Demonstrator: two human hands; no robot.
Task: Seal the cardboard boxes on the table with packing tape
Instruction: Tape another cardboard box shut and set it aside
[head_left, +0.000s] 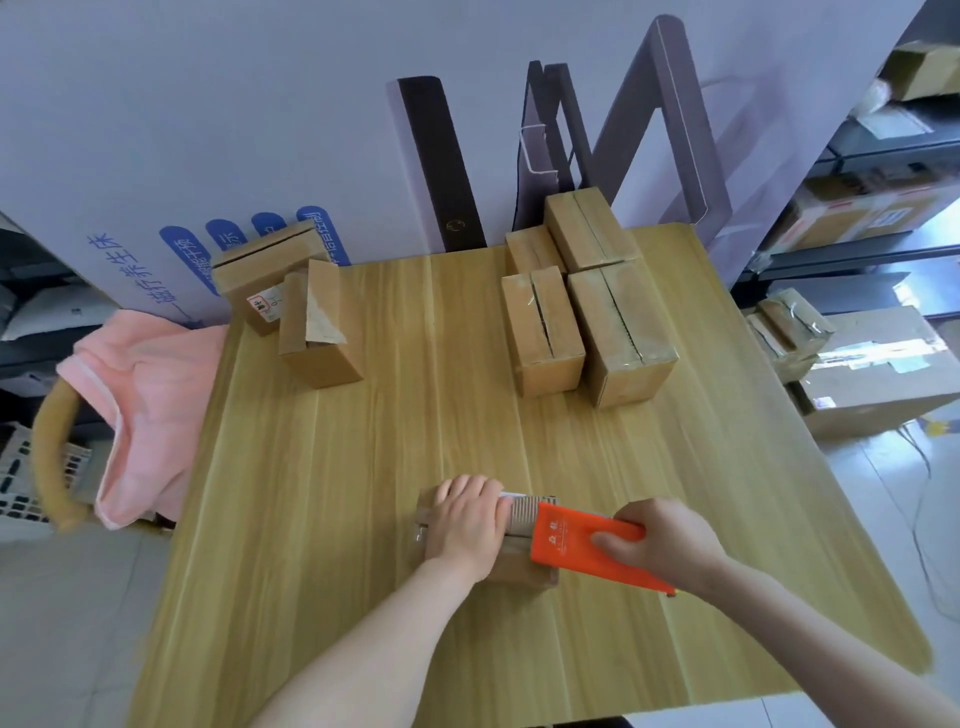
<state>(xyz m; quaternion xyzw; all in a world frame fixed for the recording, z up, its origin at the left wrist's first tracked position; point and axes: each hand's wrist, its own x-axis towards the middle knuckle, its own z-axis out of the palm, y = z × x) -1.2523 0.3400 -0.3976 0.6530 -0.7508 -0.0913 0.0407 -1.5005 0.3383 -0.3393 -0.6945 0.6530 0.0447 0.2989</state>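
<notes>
1. The light wooden desk (332, 519) has a broad bare stretch through its middle and down its left side; the near edge in front of me is clear apart from my own forearms.
2. The small brown cardboard box (519, 569) I am working on sits close to the near edge, slightly right of centre, well apart from every other box.
3. Toward the far right corner stands a cluster of four closed brown cardboard boxes (587, 306), pressed against one another. Glossy tape shows along some of their top seams.
4. Toward the far left corner are two more brown cardboard boxes (291, 306). The nearer one has a flap standing up, but I cannot see what is inside it.
5. A pink cloth (145, 405) hangs over something just off the desk's left edge.
6. My left hand (467, 525) lies flat on top of the small box, fingers together and curled over its far edge, pressing it down.
7. My right hand (660, 540) is wrapped firmly round the orange plastic tape dispenser (571, 535), thumb on its side. The dispenser's front end rests on the box top, just beside my left hand.
8. Whether any tape is already on this box I cannot tell, since my hands cover it.
</notes>
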